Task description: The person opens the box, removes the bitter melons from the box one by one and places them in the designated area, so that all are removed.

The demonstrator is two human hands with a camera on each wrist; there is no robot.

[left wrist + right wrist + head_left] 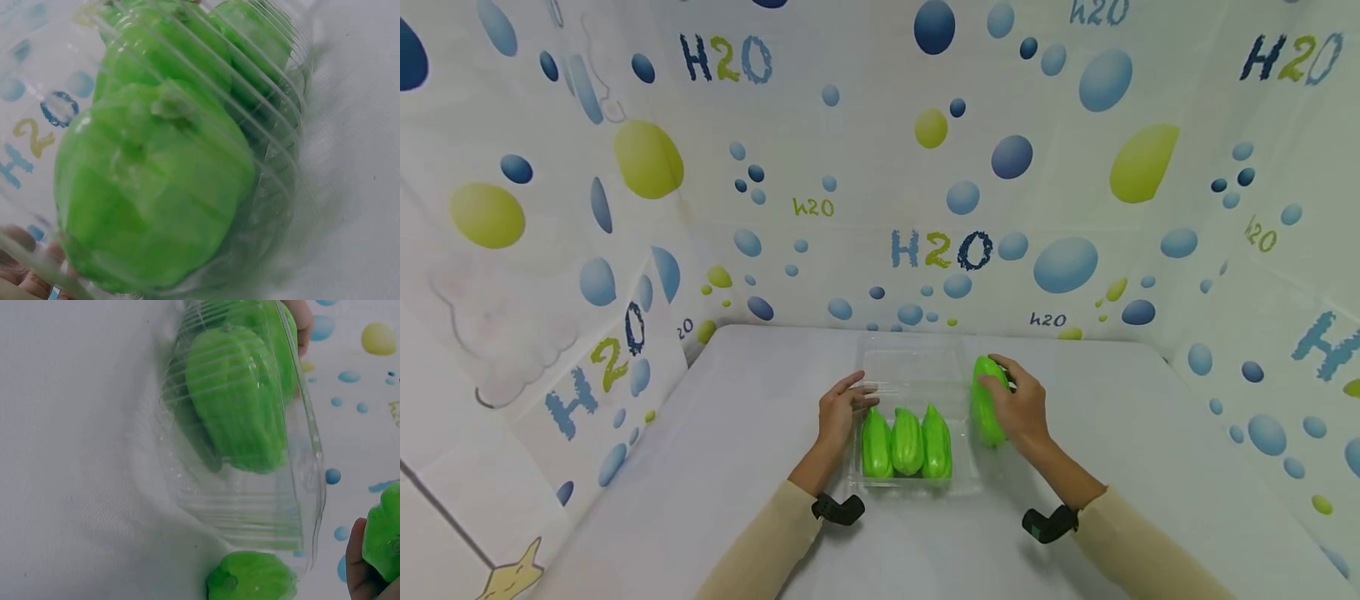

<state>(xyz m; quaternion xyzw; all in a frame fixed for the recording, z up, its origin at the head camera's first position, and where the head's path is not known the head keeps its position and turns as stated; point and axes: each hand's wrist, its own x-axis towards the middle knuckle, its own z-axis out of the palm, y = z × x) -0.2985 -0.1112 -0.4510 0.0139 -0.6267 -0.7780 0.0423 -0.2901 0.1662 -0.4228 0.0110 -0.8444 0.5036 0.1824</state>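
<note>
A clear plastic box [965, 475] stands on the table with its lid [910, 354] laid back. Three green ridged, gourd-like fruits [907, 443] lie side by side in it, narrow ends pointing away. At the box's left rim, my left hand [837, 414] touches the edge with extended fingers, close to the leftmost fruit's tip. Right of the box, my right hand [1021, 404] holds another such fruit [384, 534] between thumb and fingers. One more fruit [251, 576] shows low beside the box in the right wrist view; from the head it overlaps the held one.
The white table [1097, 417] stretches to both sides of the box. Behind it rises a white curtain [865, 150] printed with blue and green drops and letters, with further panels at left and right. A black wrist camera [1051, 523] sits on each forearm.
</note>
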